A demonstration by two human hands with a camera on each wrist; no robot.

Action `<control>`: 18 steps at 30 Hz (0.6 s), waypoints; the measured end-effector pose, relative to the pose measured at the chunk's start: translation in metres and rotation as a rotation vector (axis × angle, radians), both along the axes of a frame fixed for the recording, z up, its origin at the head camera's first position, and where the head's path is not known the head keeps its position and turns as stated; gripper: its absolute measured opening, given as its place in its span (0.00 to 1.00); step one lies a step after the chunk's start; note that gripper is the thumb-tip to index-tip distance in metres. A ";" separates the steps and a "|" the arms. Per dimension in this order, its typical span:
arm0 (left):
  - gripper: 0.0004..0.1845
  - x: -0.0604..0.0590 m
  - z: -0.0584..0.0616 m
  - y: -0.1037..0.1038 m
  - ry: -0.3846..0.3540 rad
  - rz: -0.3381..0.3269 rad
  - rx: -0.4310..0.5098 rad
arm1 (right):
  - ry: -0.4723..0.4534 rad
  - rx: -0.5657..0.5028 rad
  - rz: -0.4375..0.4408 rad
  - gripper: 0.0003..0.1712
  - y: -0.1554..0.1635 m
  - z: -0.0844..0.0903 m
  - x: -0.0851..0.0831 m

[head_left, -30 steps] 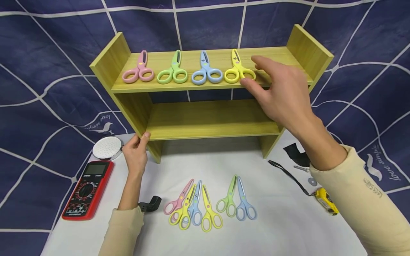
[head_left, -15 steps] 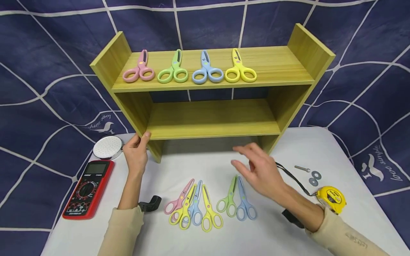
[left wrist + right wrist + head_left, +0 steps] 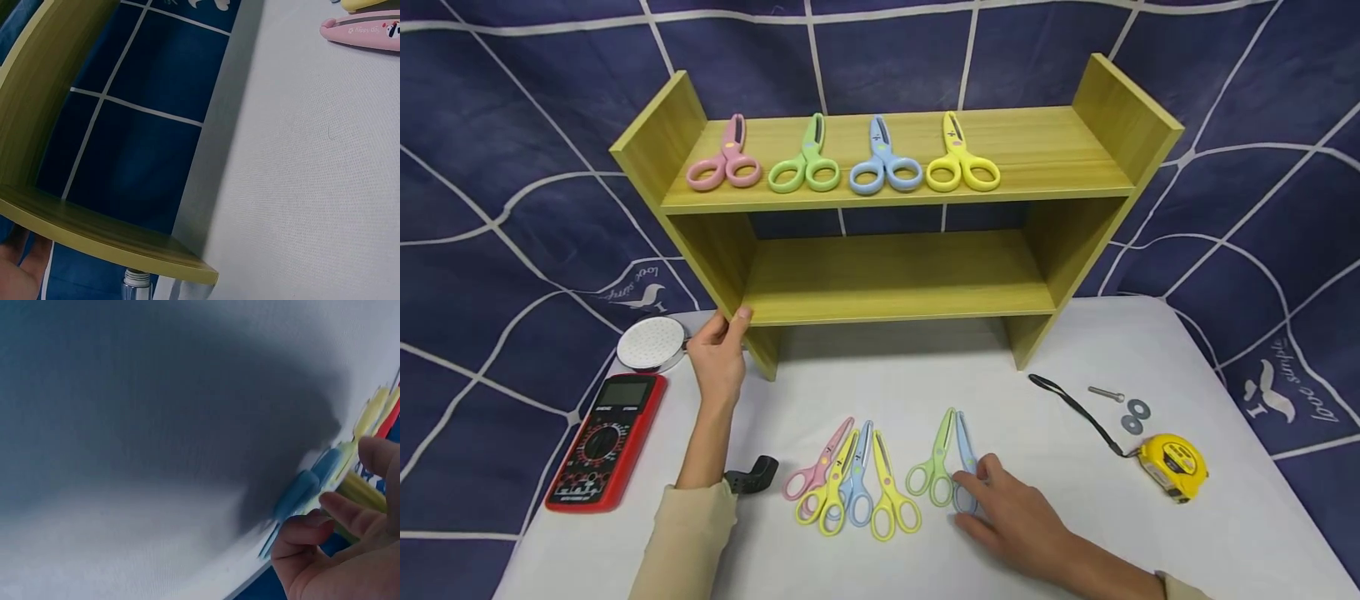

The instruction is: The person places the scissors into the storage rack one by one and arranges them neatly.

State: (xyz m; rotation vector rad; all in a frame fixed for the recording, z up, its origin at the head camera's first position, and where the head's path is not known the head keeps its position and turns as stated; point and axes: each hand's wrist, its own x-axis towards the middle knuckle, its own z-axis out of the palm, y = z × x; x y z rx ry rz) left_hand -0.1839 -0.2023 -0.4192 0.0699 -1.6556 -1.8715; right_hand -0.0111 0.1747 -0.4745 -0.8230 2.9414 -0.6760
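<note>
My left hand (image 3: pixel 718 360) grips the lower left side panel of a two-tier wooden shelf (image 3: pixel 891 279). In the left wrist view, only a few fingers (image 3: pixel 24 272) show, outside the panel. On the table, my right hand (image 3: pixel 1017 518) is at the handles of the blue scissors (image 3: pixel 966 443), fingers spread and partly covering them. Green scissors (image 3: pixel 937 458) lie just left of these. Further left lie pink (image 3: pixel 820 458), blue (image 3: pixel 860 479) and two yellow scissors (image 3: pixel 886 487), partly overlapping. Pink (image 3: pixel 727 158), green (image 3: pixel 806 162), blue (image 3: pixel 883 162) and yellow scissors (image 3: pixel 957 158) line the top tier, blades pointing back.
Left of the shelf are a white shower head (image 3: pixel 651 343) and a red multimeter (image 3: pixel 606 442). A small black curved object (image 3: pixel 754 475) is beside the left forearm. At right lie a yellow tape measure (image 3: pixel 1174 465) with black strap, a bolt (image 3: pixel 1106 393) and two washers (image 3: pixel 1138 408).
My right hand has left the yellow scissors on the top tier and come down to the blue scissors on the table. My left hand has stayed on the shelf's side panel.
</note>
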 end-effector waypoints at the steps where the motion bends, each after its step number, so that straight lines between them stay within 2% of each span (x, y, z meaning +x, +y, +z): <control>1: 0.14 0.000 0.000 0.000 -0.007 0.000 -0.005 | -0.002 0.014 -0.008 0.25 0.000 0.000 0.001; 4: 0.14 0.001 0.000 0.001 -0.029 0.007 -0.018 | -0.055 0.071 -0.018 0.27 0.003 0.003 0.002; 8: 0.15 0.002 -0.002 0.000 -0.044 0.008 -0.037 | -0.126 0.140 0.018 0.29 0.008 0.008 0.000; 13: 0.16 0.001 -0.002 -0.001 -0.056 0.013 -0.061 | -0.210 0.119 0.077 0.32 0.015 0.012 -0.006; 18: 0.16 0.001 -0.001 -0.002 -0.068 0.018 -0.075 | -0.305 0.099 0.084 0.32 0.017 0.013 -0.010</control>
